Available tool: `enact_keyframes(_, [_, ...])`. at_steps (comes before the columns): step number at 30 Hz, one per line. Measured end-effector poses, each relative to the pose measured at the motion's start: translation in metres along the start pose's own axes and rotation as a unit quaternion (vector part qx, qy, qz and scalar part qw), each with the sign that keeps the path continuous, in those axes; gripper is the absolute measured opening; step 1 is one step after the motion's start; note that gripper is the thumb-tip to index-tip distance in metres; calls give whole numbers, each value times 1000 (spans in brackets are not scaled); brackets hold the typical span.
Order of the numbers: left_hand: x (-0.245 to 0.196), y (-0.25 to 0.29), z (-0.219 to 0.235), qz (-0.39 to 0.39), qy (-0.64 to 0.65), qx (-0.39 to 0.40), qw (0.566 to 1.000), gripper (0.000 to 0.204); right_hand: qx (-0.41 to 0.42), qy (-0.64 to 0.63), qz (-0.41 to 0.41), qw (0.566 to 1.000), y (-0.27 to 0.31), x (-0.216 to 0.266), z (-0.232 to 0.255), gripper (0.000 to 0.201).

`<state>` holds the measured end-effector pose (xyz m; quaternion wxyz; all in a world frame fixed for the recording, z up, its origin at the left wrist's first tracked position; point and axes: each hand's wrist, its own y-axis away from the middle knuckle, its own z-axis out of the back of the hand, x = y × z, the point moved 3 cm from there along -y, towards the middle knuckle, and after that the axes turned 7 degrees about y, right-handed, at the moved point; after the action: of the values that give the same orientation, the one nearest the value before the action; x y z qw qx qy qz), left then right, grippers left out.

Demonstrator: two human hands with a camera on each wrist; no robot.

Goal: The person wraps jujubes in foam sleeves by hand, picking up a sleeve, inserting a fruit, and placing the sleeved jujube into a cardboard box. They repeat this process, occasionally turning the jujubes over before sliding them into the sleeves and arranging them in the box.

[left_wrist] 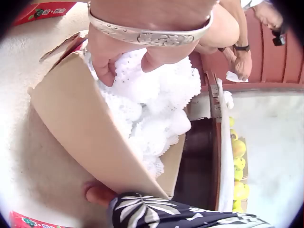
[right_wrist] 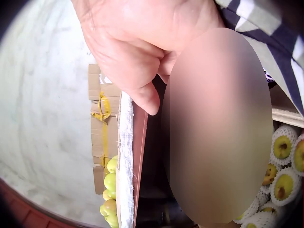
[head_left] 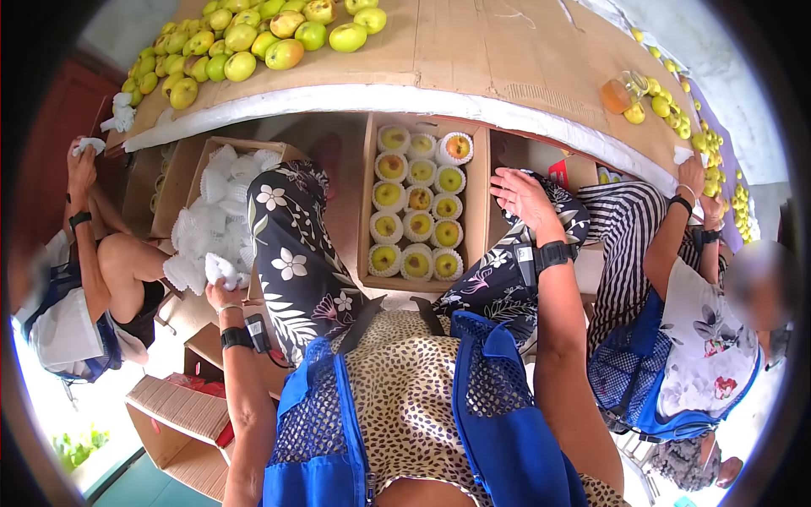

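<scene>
My left hand pinches a white foam fruit net between thumb and fingers. It is at the near edge of a cardboard box heaped with more white foam nets. My right hand is held above my right knee with nothing in it, fingers extended, beside the right wall of a long cardboard box. In that box, rows of yellow-green apples sit in white foam nets. Part of the right wrist view is blurred, hiding some of the fingers.
Loose apples are piled on the cardboard-covered table ahead, whose padded white edge overhangs the boxes. A jar stands at its right. People sit on both sides, one person's hand holding something white. An open carton lies lower left.
</scene>
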<state>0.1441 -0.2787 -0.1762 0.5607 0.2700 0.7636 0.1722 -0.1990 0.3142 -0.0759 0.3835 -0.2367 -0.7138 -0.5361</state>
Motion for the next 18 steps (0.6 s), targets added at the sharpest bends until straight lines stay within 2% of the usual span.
enact_keyframes(5, [-33,55,-37,4,-16,144,989,34,6,-14,15,1000,3,2,-1,36])
enact_keyframes(9, [-48,128,-102,-26,-70,265,961,33,11,30,47,998,7,7,-8,34])
enact_keyframes(11, [-48,172,-136,-60,-122,319,938,35,-14,31,71,997,6,6,-14,32])
enact_keyframes(12, [-40,189,-150,-43,-72,305,949,35,-28,33,84,995,5,7,-16,31])
enact_keyframes(13, [-34,207,-161,-23,-39,337,941,37,-27,18,101,994,4,9,-19,30])
enact_keyframes(15, [-24,237,-181,67,-4,388,919,40,-26,-11,128,991,5,8,-28,26])
enact_keyframes(17, [-5,233,-185,38,-91,395,913,40,-19,-17,157,987,13,14,-49,25])
enact_keyframes(18, [2,237,-186,-38,-189,409,892,34,-15,-4,170,985,19,16,-65,24])
